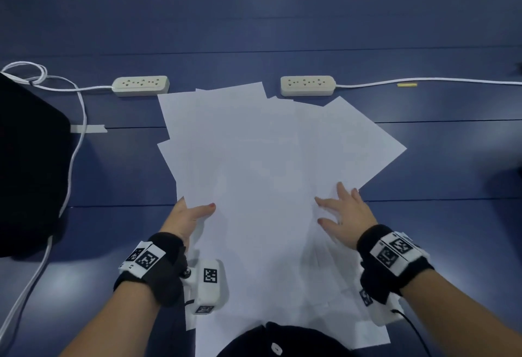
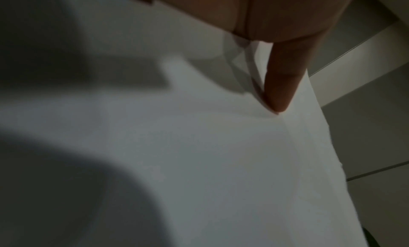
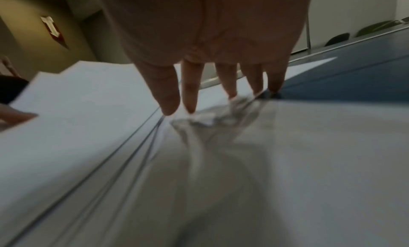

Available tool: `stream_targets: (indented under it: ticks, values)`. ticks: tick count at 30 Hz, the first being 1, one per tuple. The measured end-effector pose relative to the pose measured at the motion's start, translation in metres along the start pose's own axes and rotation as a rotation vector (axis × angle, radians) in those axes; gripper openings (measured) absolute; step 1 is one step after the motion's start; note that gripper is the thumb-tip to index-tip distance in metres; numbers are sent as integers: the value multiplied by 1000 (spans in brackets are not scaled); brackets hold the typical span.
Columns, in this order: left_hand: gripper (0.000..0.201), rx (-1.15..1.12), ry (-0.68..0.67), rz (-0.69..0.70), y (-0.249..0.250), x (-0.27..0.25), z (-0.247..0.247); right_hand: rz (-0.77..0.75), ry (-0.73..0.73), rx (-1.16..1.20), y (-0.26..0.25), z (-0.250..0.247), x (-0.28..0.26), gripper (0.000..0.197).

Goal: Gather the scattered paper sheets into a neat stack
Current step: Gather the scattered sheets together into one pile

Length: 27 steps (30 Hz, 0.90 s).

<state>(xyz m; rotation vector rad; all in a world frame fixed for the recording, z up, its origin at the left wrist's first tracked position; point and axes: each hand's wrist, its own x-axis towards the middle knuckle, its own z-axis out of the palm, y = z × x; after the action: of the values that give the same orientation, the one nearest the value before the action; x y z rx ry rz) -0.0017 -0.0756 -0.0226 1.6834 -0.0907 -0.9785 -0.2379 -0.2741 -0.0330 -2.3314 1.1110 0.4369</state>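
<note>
- The paper sheets lie fanned across the blue surface, just on the person's side of the two power strips; corners stick out at several angles, so the stack is not yet squared.
- The left hand pinches the pile's left edge, thumb on top and fingers hidden beneath, on the side of the left power strip.
- The right hand lies flat with fingers spread and straight on the sheets, on the side of the right power strip; it clamps nothing.
- The right wrist view shows paper crumpling under the fingertips, so I judge lighter pressure is wanted.
- To do this step well, sweep the far-flung sheet nearest the right power strip inward, sliding rather than pressing down.
- Keep the left grip as the anchor and draw the loose edges towards it.
- Then stand the bundle on edge and tap it square; likely risk is a bent corner.
</note>
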Motion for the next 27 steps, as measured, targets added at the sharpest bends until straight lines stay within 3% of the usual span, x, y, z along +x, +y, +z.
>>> stream_targets:
  ticks: [2, 4, 5, 7, 10, 13, 15, 18, 19, 21, 23, 27]
  values:
    - [55, -2, -10, -3, 1, -2, -2, -6, 53, 107, 14, -8, 0, 45]
    - [62, -6, -19, 4, 1, -2, -2, 124, 273, 147, 32, -22, 17, 55]
    - [62, -7, -23, 3, 1, -3, -2, 214, 305, 93, 39, -29, 26, 60]
    - [62, -11, -29, -1, 1, -2, 0, 311, 162, -47, 43, -39, 41, 64]
    - [60, -20, -40, 5, 3, 0, 4, 136, 7, -182, 27, -33, 47, 61]
    - [55, -15, -58, -1, 4, 3, 7, -95, -12, -157, 5, -19, 39, 52]
    - [51, -14, -60, 2, 3, 4, 7, -142, 56, 10, 2, -15, 31, 42]
    - [57, -14, -49, 13, 3, 4, 4, 100, 324, 269, 10, -22, 21, 44]
    - [54, -11, -41, 22, 3, 4, 3, 207, 345, 278, 11, -24, 19, 50]
    - [39, -3, -28, 39, 2, 3, 1, 294, 271, 260, 7, -27, 16, 64]
    - [33, 9, -25, 43, 0, 3, 0, 285, 192, 298, -2, -26, 18, 70]
    - [30, 29, -42, 23, -2, 3, 2, 311, 72, 352, -18, -23, 22, 68]
